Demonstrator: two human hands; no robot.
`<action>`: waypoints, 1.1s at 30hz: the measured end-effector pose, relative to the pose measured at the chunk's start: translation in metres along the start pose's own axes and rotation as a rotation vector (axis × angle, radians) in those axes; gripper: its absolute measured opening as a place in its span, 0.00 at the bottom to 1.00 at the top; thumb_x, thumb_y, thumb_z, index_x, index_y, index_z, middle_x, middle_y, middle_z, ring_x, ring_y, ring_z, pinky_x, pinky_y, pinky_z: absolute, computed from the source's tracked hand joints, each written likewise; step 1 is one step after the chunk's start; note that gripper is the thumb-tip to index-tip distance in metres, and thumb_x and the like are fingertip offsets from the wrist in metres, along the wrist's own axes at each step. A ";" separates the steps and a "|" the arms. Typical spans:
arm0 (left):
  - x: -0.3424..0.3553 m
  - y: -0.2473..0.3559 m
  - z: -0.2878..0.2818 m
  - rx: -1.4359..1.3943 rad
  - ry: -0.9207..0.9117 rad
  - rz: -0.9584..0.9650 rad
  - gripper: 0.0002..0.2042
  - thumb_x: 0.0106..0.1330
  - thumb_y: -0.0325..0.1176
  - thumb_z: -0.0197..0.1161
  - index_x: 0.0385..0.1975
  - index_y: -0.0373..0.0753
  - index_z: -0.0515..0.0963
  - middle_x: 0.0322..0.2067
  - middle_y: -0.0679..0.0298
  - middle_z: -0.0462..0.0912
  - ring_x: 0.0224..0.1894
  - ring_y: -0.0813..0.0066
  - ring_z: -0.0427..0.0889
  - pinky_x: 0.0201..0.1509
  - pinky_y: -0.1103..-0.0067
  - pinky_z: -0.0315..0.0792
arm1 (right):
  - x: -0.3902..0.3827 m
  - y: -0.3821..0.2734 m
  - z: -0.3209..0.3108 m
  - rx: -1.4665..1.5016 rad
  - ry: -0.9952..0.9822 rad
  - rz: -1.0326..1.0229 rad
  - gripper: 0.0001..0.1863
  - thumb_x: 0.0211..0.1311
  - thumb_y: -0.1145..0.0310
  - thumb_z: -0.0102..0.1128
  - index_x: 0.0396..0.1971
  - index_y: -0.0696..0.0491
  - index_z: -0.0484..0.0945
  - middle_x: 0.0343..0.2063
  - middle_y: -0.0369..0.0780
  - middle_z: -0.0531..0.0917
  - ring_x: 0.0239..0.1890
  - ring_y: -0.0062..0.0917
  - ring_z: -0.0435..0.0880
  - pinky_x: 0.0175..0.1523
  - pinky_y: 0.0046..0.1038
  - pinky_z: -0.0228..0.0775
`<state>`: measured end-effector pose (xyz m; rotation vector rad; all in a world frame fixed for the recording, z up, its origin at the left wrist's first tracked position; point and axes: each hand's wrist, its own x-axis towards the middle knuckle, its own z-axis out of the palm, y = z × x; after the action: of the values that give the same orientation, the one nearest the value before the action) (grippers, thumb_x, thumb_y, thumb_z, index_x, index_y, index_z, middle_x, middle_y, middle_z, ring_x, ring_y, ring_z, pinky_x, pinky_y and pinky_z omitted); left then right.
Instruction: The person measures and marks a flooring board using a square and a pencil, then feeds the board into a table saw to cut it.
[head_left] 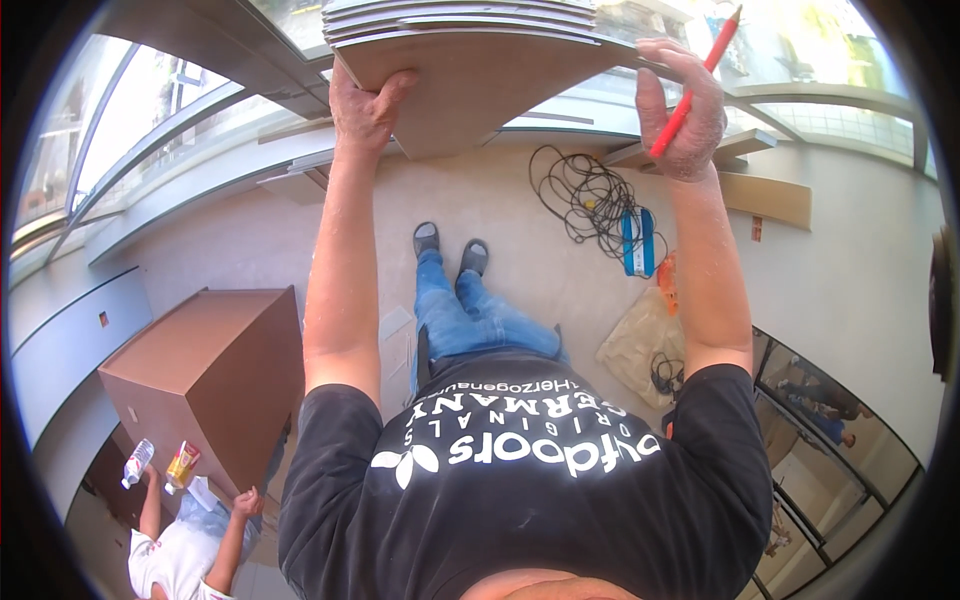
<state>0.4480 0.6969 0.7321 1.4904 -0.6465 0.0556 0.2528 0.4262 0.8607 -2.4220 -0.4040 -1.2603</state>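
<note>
While both arms stretch out, the left hand [368, 105] grips the near left edge of a stack of boards [470, 60]. Its fingers curl around the edge of the lowest board, with the thumb on the board's face. The right hand [685, 115] is on the stack's right edge. That hand also pinches a red pencil [697, 82], which slants up past the fingers. The two hands are well apart, one at each side of the stack. The boards are thin, flat and light brown, and they lie one on another like steps.

Between the arms you see legs in blue jeans [470, 315] and two dark shoes [450, 245] on a pale floor [530, 280]. Just below the right hand lies a tangle of black cable [580, 195] with a blue reel [637, 242] beside it. Under the right forearm is a crumpled see-through bag [640, 345]. Far below the left hand stands a brown cabinet [215, 365]. Beside it another person [190, 550] in a white top reaches up toward a bottle [137, 463] and a small packet [182, 466].
</note>
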 end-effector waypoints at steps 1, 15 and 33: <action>0.001 -0.001 0.000 0.026 0.010 0.000 0.36 0.59 0.65 0.72 0.46 0.33 0.78 0.39 0.63 0.85 0.42 0.72 0.81 0.49 0.75 0.76 | -0.007 0.002 -0.001 -0.007 0.010 0.030 0.18 0.64 0.78 0.68 0.52 0.55 0.74 0.44 0.42 0.87 0.45 0.28 0.87 0.52 0.28 0.80; 0.008 -0.015 0.000 0.128 0.026 0.074 0.33 0.62 0.65 0.68 0.44 0.34 0.80 0.38 0.60 0.84 0.41 0.67 0.82 0.49 0.72 0.75 | -0.083 0.018 0.006 0.913 0.568 0.905 0.10 0.68 0.62 0.70 0.39 0.47 0.78 0.33 0.26 0.80 0.35 0.12 0.76 0.40 0.16 0.71; 0.009 -0.022 0.000 0.301 0.063 0.073 0.34 0.68 0.68 0.57 0.42 0.34 0.83 0.40 0.58 0.87 0.44 0.63 0.84 0.51 0.70 0.74 | -0.076 0.106 -0.051 0.482 0.826 0.898 0.12 0.69 0.64 0.66 0.40 0.53 0.73 0.28 0.35 0.78 0.22 0.20 0.70 0.27 0.25 0.62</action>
<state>0.4645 0.6917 0.7165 1.7458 -0.6623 0.2644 0.2181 0.3031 0.8038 -1.2319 0.5080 -1.3400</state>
